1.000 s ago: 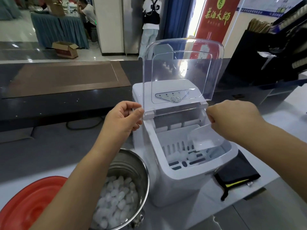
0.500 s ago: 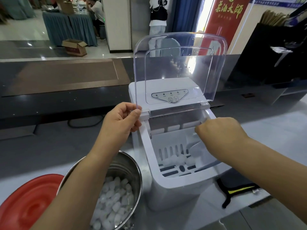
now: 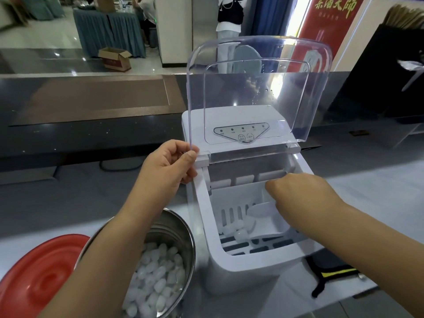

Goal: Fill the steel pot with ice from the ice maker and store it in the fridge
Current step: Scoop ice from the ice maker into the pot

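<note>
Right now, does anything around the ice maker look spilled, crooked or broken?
Nothing stands out. The clear lid is pinched open by the left hand, the right hand works the scoop among the ice in the basket, and the ice sits inside the steel pot, none spilled.

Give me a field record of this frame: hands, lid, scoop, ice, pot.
left hand: pinches the lid's left edge
lid: clear, raised upright
right hand: inside the ice maker, gripping the scoop
scoop: clear, low in the basket, mouth toward the ice
ice: few pieces left in basket
pot: left of ice maker, partly filled with ice
red lid: left of pot, on the counter
</note>
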### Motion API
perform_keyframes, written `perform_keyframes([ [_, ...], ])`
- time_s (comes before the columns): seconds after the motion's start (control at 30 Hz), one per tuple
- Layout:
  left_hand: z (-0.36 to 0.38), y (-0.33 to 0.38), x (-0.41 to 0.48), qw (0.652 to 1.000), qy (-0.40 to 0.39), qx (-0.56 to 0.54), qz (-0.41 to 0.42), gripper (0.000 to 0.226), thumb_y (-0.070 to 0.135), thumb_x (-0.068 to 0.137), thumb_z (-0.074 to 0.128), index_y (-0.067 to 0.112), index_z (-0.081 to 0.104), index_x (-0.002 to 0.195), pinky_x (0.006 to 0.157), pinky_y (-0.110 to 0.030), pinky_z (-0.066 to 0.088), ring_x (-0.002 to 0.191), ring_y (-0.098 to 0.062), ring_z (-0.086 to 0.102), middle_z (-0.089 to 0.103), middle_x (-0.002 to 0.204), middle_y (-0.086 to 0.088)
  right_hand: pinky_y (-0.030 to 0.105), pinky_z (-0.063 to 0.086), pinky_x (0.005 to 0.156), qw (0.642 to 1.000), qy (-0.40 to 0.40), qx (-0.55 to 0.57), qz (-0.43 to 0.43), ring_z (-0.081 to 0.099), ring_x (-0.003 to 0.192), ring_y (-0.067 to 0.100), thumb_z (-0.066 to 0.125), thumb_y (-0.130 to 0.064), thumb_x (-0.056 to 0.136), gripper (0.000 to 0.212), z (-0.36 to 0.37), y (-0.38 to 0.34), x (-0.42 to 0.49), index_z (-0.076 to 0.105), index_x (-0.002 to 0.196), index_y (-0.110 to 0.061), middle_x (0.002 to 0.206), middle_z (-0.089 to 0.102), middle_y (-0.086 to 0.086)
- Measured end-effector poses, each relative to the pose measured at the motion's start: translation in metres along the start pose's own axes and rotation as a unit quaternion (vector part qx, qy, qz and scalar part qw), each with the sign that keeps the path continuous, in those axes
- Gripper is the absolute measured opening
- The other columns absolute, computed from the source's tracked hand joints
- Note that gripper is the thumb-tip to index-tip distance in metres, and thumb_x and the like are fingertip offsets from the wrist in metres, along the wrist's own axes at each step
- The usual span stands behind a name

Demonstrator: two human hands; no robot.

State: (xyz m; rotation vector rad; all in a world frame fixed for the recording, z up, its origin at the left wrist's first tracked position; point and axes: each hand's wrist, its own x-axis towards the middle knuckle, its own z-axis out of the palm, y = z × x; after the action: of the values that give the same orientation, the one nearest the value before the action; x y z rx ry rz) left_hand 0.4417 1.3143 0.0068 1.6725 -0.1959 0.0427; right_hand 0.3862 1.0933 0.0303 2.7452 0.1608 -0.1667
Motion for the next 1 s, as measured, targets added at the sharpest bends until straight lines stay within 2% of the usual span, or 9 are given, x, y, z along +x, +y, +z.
perform_keyframes([
  [0.07,-0.001,0.000,0.001,1.000,-0.003,0.002,-0.001,0.010,0.019,0.093,0.055,0.018,0.065,0.095,0.057,-0.017,0.050,0.057,-0.005,0.058,0.063,0.060,0.007,0.025,0.019,0.043,1.000,0.009,-0.006,-0.012,0.039,0.057,0.020,0.051,0.001,0.081,0.026,-0.001,0.001,-0.001,0.037,0.079,-0.021,0.062,0.029,-0.005],
  [0.2,-0.001,0.001,0.003,1.000,-0.006,0.005,-0.002,0.010,0.015,0.093,0.055,0.018,0.065,0.094,0.056,-0.017,0.050,0.057,-0.005,0.058,0.062,0.061,0.006,0.026,0.028,0.050,0.999,0.017,0.005,-0.032,0.042,0.070,0.023,0.051,0.000,0.081,0.028,-0.006,0.000,-0.003,0.042,0.088,-0.025,0.075,0.045,-0.004],
  [0.43,-0.001,0.002,0.004,1.000,-0.010,0.009,-0.007,0.012,0.013,0.093,0.054,0.019,0.065,0.092,0.055,-0.017,0.050,0.055,-0.005,0.058,0.061,0.064,0.003,0.024,0.014,0.043,0.999,0.014,0.035,-0.037,0.035,0.055,0.019,0.052,-0.004,0.084,0.023,0.009,-0.006,0.005,0.037,0.083,-0.022,0.061,0.028,-0.005],
  [0.53,-0.001,0.003,0.005,1.000,-0.013,0.013,-0.009,0.012,0.014,0.093,0.054,0.019,0.064,0.092,0.054,-0.016,0.050,0.055,-0.005,0.059,0.062,0.061,0.006,0.024,0.014,0.042,0.997,0.011,0.066,-0.045,0.040,0.065,0.023,0.052,-0.002,0.084,0.023,0.016,-0.010,0.007,0.039,0.085,-0.021,0.063,0.028,-0.005],
  [0.63,-0.002,0.003,0.006,1.000,-0.017,0.016,-0.011,0.011,0.014,0.093,0.054,0.019,0.064,0.092,0.054,-0.016,0.050,0.055,-0.005,0.059,0.063,0.058,0.007,0.023,0.018,0.043,0.992,-0.004,0.109,-0.060,0.043,0.073,0.024,0.047,-0.004,0.087,0.020,0.018,-0.016,0.009,0.039,0.087,-0.022,0.065,0.030,-0.005],
  [0.77,-0.003,0.003,0.006,1.000,-0.022,0.018,-0.010,0.011,0.013,0.093,0.054,0.017,0.064,0.092,0.054,-0.016,0.049,0.055,-0.005,0.059,0.062,0.060,0.004,0.028,0.030,0.049,0.987,-0.029,0.141,-0.076,0.044,0.074,0.026,0.046,-0.003,0.087,0.018,0.021,-0.026,0.014,0.039,0.085,-0.020,0.079,0.049,0.008],
  [0.9,-0.003,0.002,0.007,1.000,-0.022,0.019,-0.012,0.012,0.013,0.093,0.054,0.018,0.064,0.092,0.055,-0.017,0.049,0.057,-0.006,0.060,0.062,0.060,0.005,0.029,0.041,0.062,0.981,-0.062,0.173,-0.066,0.048,0.076,0.025,0.047,-0.003,0.086,0.016,0.022,-0.024,0.019,0.045,0.084,-0.019,0.086,0.056,0.006],
  [1.0,-0.003,0.001,0.007,0.999,-0.021,0.025,-0.013,0.012,0.014,0.093,0.054,0.019,0.064,0.092,0.055,-0.017,0.050,0.058,-0.007,0.060,0.063,0.060,0.006,0.028,0.043,0.061,0.978,-0.071,0.185,-0.069,0.049,0.077,0.024,0.047,-0.004,0.085,0.015,0.020,-0.023,0.020,0.047,0.081,-0.019,0.092,0.062,0.006],
])
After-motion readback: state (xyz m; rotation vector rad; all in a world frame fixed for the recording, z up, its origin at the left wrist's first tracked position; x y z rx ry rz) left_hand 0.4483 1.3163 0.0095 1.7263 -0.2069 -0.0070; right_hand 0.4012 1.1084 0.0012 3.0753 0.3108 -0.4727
